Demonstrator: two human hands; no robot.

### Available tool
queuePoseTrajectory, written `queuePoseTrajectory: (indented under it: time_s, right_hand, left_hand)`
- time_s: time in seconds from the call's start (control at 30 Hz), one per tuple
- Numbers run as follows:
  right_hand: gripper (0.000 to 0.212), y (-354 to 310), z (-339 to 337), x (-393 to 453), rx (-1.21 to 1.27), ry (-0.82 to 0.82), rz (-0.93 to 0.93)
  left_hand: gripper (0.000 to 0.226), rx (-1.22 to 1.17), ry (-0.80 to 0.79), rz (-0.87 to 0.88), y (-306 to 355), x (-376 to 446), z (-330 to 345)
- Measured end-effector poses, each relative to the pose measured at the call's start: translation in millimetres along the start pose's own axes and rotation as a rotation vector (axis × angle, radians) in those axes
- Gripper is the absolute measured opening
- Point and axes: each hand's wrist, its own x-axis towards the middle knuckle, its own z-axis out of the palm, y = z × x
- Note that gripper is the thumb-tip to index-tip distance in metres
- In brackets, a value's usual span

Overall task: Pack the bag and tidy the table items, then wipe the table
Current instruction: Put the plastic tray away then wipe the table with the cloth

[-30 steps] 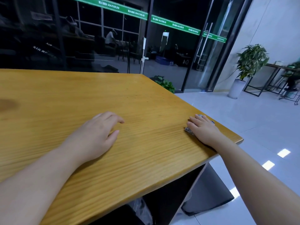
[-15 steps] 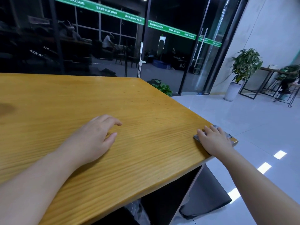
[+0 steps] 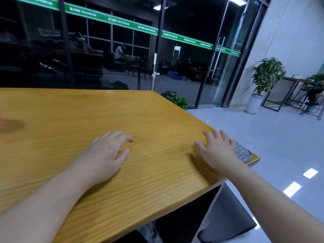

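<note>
Dark glass walls [image 3: 108, 55] crossed by a green printed band stand behind the table [image 3: 73, 120], whose top is smooth, glossy yellow-orange wood with fine straight grain running across it and a rounded front edge. Pale polished floor tiles [image 3: 263, 137] lie to the right, shining with bright rectangular reflections, and a leafy potted plant [image 3: 267, 74] in a tall white cylindrical pot stands by the grey wall. The left hand [image 3: 105, 155] rests palm-down near the middle of the tabletop, its fingers loosely bent with the tips touching the wood — it holds nothing. The right hand [image 3: 219, 151] lies flat near the table's right corner, fingers straight and spread, pressing down on a wiping cloth [image 3: 242, 152]; only the cloth's outer part shows past the little-finger side, grey, crumpled and mottled with lighter flecks, lying right at the table's edge. How much of the cloth sits under the palm cannot be told. Below the tabletop a dark panel [image 3: 184, 218] and a dull grey slab-like shape [image 3: 228, 216] show — blurred, their material unclear.
</note>
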Motion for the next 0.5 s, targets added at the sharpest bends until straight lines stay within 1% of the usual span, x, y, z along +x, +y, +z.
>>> queuePoseTrajectory:
  time_s: [0.07, 0.13, 0.17, 0.23, 0.33, 0.43, 0.5]
  right_hand:
    - [0.057, -18, -3, -4, 0.028, 0.013, -0.07]
    - [0.056, -37, -4, -7, 0.056, 0.017, -0.139]
    - [0.055, -48, -4, -9, 0.067, 0.018, -0.17]
    - [0.054, -69, -3, -13, 0.087, 0.024, -0.234]
    - [0.052, -102, -2, -22, 0.106, 0.019, -0.347]
    - [0.05, -137, -2, -33, 0.133, 0.035, -0.469]
    - [0.048, -159, -3, -39, 0.171, 0.053, -0.551]
  left_hand:
    - [0.031, -0.009, 0.013, -0.006, 0, -1, -2]
    - [0.048, -0.006, 0.016, 0.007, 0, -2, -5]
    - [0.053, -0.014, 0.021, 0.01, 0, -2, -6]
    - [0.047, -0.067, 0.057, -0.012, 0, -3, -10]
    - [0.023, -0.217, 0.183, -0.094, -4, -2, -20]
    - [0.019, -0.259, 0.333, -0.16, -17, -5, -33]
    - [0.019, -0.262, 0.397, -0.218, -24, -10, -42]
